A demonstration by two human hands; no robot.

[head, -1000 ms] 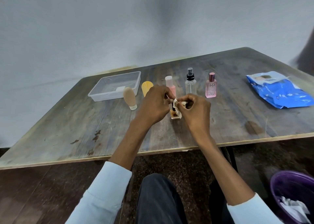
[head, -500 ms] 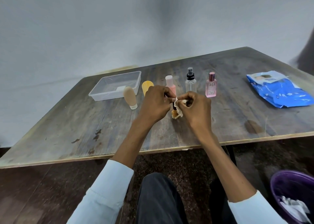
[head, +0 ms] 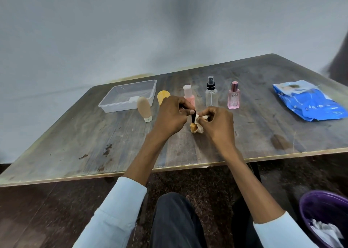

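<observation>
At the middle of the worktop (head: pixel 94 144), the left hand (head: pixel 170 116) is clamped on the black cap (head: pixel 193 116) of the small amber bottle (head: pixel 193 128). The right hand (head: pixel 218 123) is clamped on a crumpled wipe (head: pixel 200 127), which is pressed against the bottle's side. Should too hard a rub be given, the bottle could be tipped, the cap loosened and liquid spilled.

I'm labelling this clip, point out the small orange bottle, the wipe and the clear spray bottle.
small orange bottle (head: pixel 193 128): head view, glass body.
wipe (head: pixel 200 129): head view, lower fold.
clear spray bottle (head: pixel 211 99): head view, clear body.

Single head-worn view, facing forward-down over table (head: pixel 113 144) near edge, close to hands.
</observation>
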